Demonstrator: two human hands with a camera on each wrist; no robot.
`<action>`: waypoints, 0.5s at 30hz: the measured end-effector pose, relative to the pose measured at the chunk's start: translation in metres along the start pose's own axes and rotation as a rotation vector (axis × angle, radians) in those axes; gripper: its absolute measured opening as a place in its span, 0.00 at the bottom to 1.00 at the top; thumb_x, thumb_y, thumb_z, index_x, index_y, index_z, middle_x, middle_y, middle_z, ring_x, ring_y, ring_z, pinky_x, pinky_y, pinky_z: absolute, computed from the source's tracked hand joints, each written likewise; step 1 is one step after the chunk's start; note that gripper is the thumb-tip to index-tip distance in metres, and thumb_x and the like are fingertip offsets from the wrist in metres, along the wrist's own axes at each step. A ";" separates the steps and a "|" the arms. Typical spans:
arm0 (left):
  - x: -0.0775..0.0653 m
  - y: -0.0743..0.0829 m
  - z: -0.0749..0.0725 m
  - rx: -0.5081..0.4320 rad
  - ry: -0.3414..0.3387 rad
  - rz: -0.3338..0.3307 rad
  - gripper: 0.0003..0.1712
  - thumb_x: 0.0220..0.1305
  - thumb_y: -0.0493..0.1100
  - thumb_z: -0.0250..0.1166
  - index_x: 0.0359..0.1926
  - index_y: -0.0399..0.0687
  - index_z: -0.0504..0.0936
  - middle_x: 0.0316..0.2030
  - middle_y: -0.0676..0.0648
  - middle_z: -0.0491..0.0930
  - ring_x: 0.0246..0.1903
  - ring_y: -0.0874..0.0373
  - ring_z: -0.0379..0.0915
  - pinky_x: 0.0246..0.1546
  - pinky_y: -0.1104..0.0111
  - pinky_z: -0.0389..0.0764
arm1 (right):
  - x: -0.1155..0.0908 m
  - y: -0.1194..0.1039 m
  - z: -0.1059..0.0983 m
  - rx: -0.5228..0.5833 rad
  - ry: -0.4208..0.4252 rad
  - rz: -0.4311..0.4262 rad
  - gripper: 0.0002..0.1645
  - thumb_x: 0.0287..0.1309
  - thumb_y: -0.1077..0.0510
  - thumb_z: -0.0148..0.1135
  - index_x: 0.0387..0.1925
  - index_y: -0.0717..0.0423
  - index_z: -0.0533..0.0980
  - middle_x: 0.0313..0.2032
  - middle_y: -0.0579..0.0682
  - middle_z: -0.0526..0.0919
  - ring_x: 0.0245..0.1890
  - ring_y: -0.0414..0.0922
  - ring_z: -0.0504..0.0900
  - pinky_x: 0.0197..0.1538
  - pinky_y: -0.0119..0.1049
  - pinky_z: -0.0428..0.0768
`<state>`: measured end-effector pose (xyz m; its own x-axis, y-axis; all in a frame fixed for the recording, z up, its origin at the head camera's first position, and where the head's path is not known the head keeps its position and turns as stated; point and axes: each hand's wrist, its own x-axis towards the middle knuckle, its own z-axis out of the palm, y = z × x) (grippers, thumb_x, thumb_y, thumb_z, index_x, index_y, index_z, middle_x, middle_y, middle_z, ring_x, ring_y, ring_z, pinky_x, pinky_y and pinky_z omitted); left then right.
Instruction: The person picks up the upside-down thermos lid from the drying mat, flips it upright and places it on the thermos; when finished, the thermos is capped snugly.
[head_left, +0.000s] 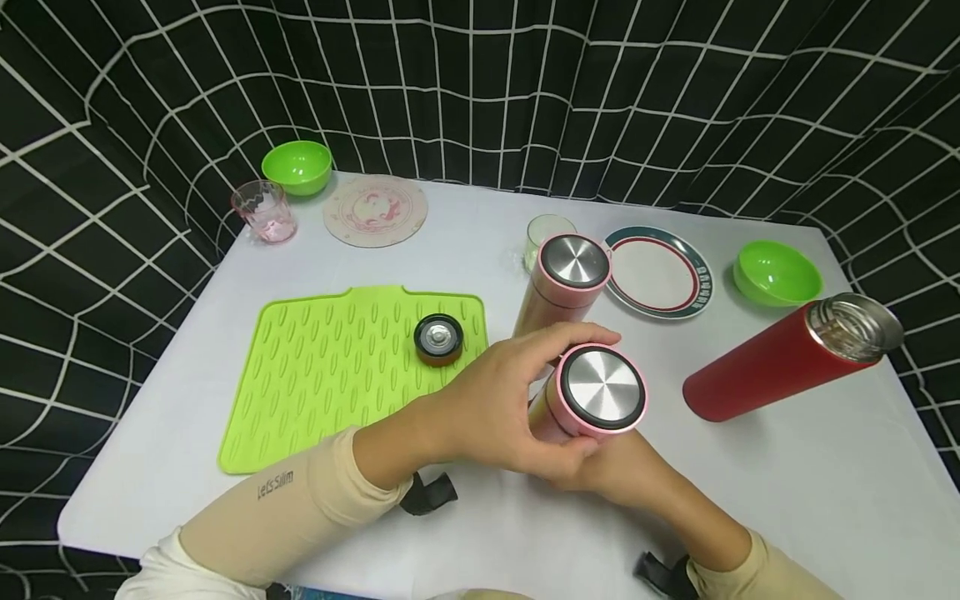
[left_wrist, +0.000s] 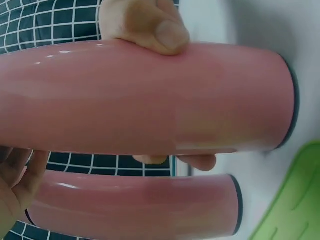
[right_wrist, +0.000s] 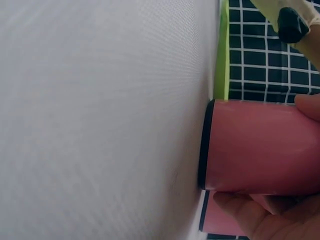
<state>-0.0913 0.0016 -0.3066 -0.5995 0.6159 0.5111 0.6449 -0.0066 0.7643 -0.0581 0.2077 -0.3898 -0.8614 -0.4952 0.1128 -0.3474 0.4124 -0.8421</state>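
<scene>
A pink thermos (head_left: 551,408) with a brushed metal lid stands on the white table in front of me. My left hand (head_left: 495,404) grips it up by the lid, thumb on the near side and fingers on the far side. Lower down, my right hand (head_left: 626,471) holds its body, as the left wrist view shows with the thumb on one side and fingertips on the other. The flask's dark base is right at the tabletop in the right wrist view. Just behind stands a second, capped pink thermos (head_left: 555,296).
A lidless red thermos (head_left: 772,362) stands to the right. A loose round cap (head_left: 438,339) lies on the green mat (head_left: 322,383) at left. Toward the back are two green bowls (head_left: 297,167), a pink glass (head_left: 266,212), a round mat (head_left: 375,210), a clear glass (head_left: 550,225) and a plate (head_left: 652,271).
</scene>
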 end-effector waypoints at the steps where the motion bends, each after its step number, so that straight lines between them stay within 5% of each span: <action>1: 0.000 0.001 0.000 0.011 0.005 -0.005 0.48 0.41 0.46 0.80 0.63 0.42 0.66 0.56 0.51 0.72 0.53 0.68 0.69 0.55 0.73 0.72 | 0.001 0.000 0.000 0.013 -0.010 -0.018 0.33 0.36 0.63 0.78 0.47 0.54 0.73 0.41 0.44 0.78 0.40 0.41 0.76 0.43 0.36 0.77; 7: -0.001 0.002 0.004 0.051 0.053 0.010 0.44 0.41 0.46 0.79 0.59 0.42 0.68 0.54 0.51 0.73 0.50 0.69 0.70 0.53 0.73 0.74 | 0.001 -0.001 0.002 0.043 -0.014 -0.008 0.32 0.38 0.62 0.80 0.47 0.54 0.73 0.41 0.44 0.78 0.40 0.42 0.76 0.42 0.36 0.78; 10: -0.002 0.002 0.005 0.001 0.041 0.009 0.48 0.40 0.44 0.80 0.61 0.41 0.65 0.54 0.49 0.72 0.53 0.66 0.69 0.55 0.71 0.73 | -0.001 -0.002 0.002 -0.014 0.019 -0.015 0.35 0.35 0.63 0.79 0.49 0.55 0.72 0.43 0.43 0.77 0.42 0.41 0.75 0.44 0.35 0.77; 15: -0.001 0.003 0.006 -0.083 0.060 -0.049 0.46 0.38 0.43 0.82 0.55 0.43 0.63 0.48 0.51 0.71 0.47 0.64 0.72 0.51 0.71 0.76 | 0.001 -0.004 0.003 0.081 -0.030 -0.020 0.27 0.40 0.62 0.78 0.43 0.51 0.74 0.38 0.44 0.79 0.36 0.42 0.77 0.39 0.36 0.79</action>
<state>-0.0860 0.0053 -0.3068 -0.6578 0.5692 0.4932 0.5742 -0.0447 0.8175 -0.0564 0.2038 -0.3881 -0.8426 -0.5259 0.1156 -0.3327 0.3397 -0.8797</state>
